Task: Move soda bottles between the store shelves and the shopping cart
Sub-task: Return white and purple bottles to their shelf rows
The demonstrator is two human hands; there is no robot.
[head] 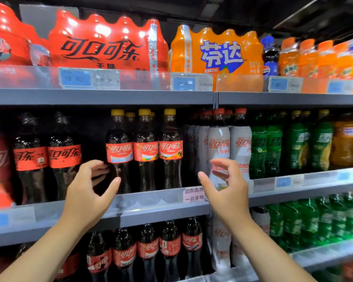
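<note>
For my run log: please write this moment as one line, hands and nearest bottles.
left hand open, near yellow-capped cola bottle | right hand open, near white-sleeved cola bottle | nothing held

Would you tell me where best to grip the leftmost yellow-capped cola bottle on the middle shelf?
Grip the leftmost yellow-capped cola bottle at the narrowed waist below its label, from the front-left: it stands upright, with a gap on its left and a neighbouring bottle close on its right.
</note>
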